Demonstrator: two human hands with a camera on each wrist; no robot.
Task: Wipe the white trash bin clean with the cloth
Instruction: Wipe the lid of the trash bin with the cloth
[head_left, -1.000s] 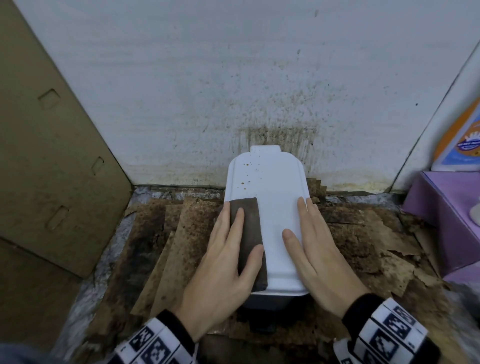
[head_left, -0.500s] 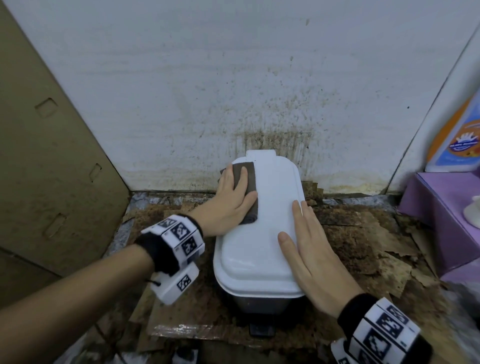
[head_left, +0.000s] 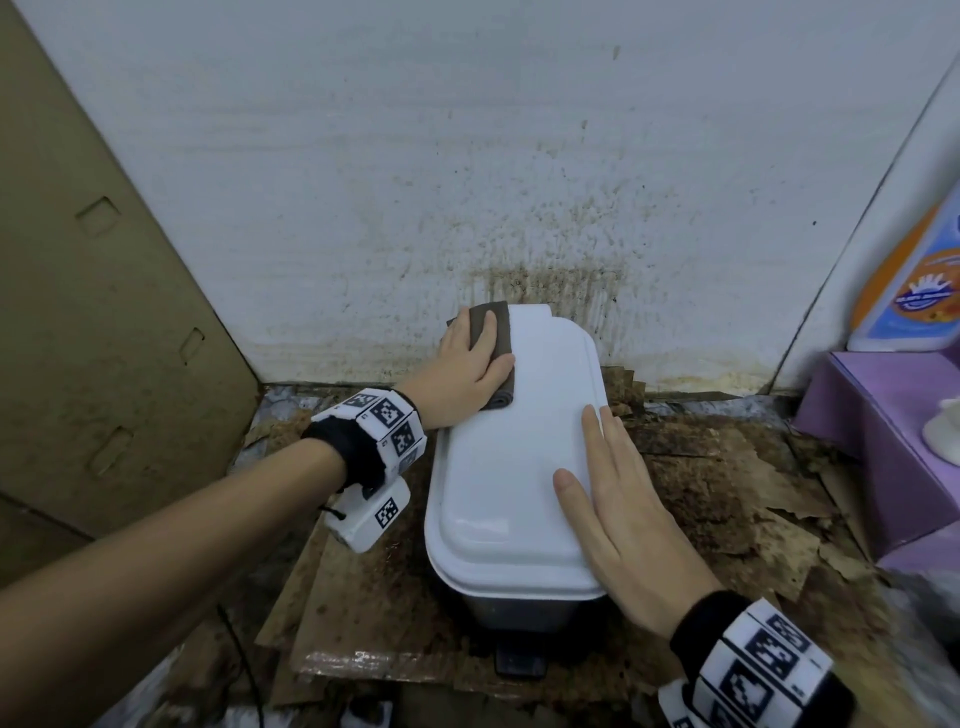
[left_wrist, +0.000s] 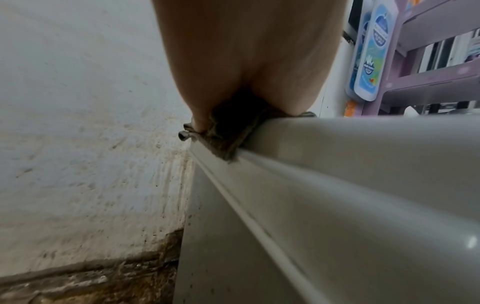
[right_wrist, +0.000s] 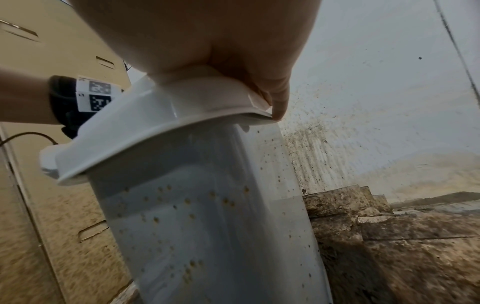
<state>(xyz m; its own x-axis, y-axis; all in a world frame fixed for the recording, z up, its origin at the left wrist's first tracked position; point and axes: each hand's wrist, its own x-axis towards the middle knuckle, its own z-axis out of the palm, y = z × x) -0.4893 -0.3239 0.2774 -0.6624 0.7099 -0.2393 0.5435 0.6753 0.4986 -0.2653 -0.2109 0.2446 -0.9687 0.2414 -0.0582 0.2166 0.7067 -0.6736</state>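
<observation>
The white trash bin (head_left: 519, 467) stands against the stained wall, its lid closed. My left hand (head_left: 470, 358) lies flat on the dark grey cloth (head_left: 496, 325) and presses it onto the far left corner of the lid. The left wrist view shows the cloth (left_wrist: 226, 142) draped over the lid's edge under my palm (left_wrist: 246, 61). My right hand (head_left: 618, 509) rests flat with straight fingers on the right side of the lid. In the right wrist view the bin's side wall (right_wrist: 207, 226) carries several brown specks, and a fingertip (right_wrist: 280, 111) hangs over the lid's rim.
Brown cardboard panel (head_left: 93, 312) leans at the left. Dirty, torn cardboard sheets (head_left: 727, 493) cover the floor. A purple shelf (head_left: 883, 431) with an orange-and-blue bottle (head_left: 914, 280) stands at the right. The bin's black pedal (head_left: 519, 662) sticks out in front.
My left hand has slid the cloth from the near left part of the lid to its far left corner. The brown specks seen there earlier are gone. The right hand stays put.
</observation>
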